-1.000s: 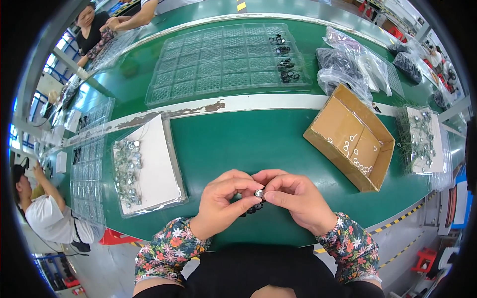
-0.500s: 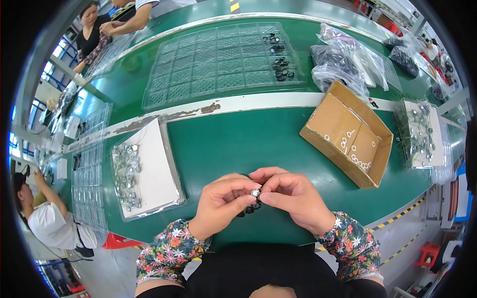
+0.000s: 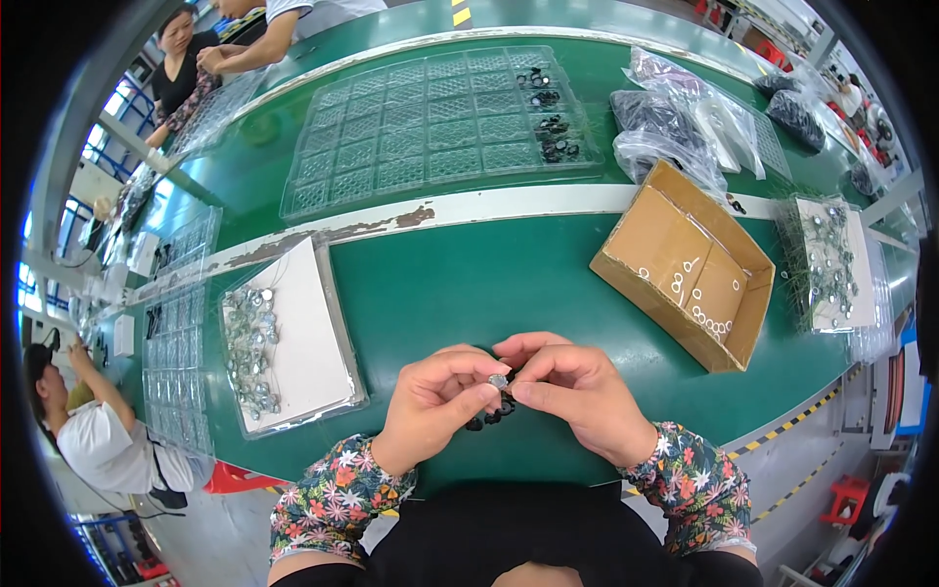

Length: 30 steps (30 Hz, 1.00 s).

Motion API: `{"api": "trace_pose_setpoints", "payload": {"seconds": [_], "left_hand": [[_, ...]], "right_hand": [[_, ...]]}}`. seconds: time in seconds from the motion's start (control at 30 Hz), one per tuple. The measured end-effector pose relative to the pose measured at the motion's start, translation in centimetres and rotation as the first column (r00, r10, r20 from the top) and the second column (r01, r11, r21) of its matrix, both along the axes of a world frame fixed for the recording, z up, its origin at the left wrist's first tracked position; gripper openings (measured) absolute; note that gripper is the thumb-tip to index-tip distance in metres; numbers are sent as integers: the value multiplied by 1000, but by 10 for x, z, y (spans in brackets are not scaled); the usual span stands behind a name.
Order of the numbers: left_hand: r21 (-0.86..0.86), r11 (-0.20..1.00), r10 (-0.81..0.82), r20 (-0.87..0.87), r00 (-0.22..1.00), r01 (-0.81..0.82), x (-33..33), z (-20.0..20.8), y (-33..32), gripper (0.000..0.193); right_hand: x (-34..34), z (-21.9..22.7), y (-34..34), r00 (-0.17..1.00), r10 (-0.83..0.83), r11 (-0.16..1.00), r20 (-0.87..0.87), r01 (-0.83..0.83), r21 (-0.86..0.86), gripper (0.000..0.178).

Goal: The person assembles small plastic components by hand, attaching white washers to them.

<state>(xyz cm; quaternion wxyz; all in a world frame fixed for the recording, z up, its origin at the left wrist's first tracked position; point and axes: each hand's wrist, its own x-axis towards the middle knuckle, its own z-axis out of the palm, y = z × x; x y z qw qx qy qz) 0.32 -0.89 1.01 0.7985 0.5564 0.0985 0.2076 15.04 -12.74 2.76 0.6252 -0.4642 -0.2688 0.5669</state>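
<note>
Close to the table's near edge, my two hands meet over a small silvery round part (image 3: 498, 381). My left hand (image 3: 435, 399) pinches it between thumb and fingertips. From the other side, my right hand (image 3: 579, 393) has its thumb and fingers pressed together right against the part; whatever lies between those fingertips is too small to make out. Several small black round pieces (image 3: 487, 418) show just below the fingertips, partly hidden by the hands; I cannot tell whether they lie on the table or are held.
Left of my hands, a white board (image 3: 315, 342) in clear plastic carries several silvery discs with thin wires (image 3: 252, 357). A cardboard box (image 3: 634, 277) with white rings (image 3: 722, 325) stands right. Beyond are a clear compartment tray (image 3: 396, 122), plastic bags (image 3: 657, 137) and co-workers.
The silvery part has tilted between my fingertips, its bright face now looking duller. Both hands stay almost in place.
</note>
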Motion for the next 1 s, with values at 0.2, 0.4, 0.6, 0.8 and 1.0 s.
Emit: {"api": "trace_pose_setpoints", "payload": {"seconds": [0.2, 0.4, 0.6, 0.8, 1.0], "left_hand": [[-4, 1000, 3, 4, 1000, -3, 0, 0, 0, 21], [-9, 1000, 20, 8, 1000, -20, 0, 0, -1, 21], [146, 986, 78, 2, 997, -78, 1, 2, -2, 24], [306, 950, 89, -66, 994, -65, 1, 8, -4, 26], [-13, 991, 128, -102, 986, -130, 2, 9, -12, 25]], "right_hand": [[-1, 1, 0, 1000, -6, 1000, 10, 6, 1, 4], [1, 0, 1, 999, 12, 1000, 49, -12, -12, 5], [1, 6, 1, 999, 16, 999, 39, -15, -41, 16], [-1, -3, 2, 958, -60, 997, 280, 42, 70, 12], [-2, 2, 4, 495, -372, 926, 785, 139, 350, 13]]}}
